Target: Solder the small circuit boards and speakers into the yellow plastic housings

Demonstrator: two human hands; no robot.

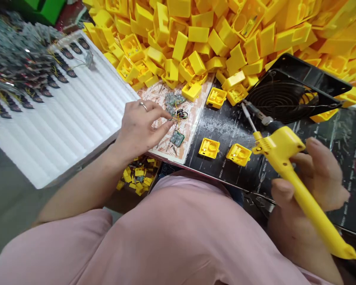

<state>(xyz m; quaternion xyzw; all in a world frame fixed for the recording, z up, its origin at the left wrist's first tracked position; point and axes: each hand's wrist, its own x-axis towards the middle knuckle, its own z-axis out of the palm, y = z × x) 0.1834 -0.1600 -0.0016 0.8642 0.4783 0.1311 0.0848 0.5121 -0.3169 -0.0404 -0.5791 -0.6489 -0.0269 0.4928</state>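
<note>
My left hand (144,122) is closed in a pinch at the left end of the bench, its thumb and forefinger on thin yellow wires (178,123). Those wires run to a small green circuit board (177,138); more boards (173,99) and a small black round part (182,114) lie just beyond the fingertips. In my right hand (320,174) is a yellow soldering gun (284,154), its tip pointing up and left above the black bench. Two open yellow casings (209,148) (239,154) lie between my hands, apart from both.
A large heap of yellow casings (178,43) fills the back. A black fan (296,89) leans behind the soldering gun's tip. At left, a ridged white foam tray (83,114) carries rows of wired boards and small round parts. Below the bench edge, a container holds yellow pieces (139,172).
</note>
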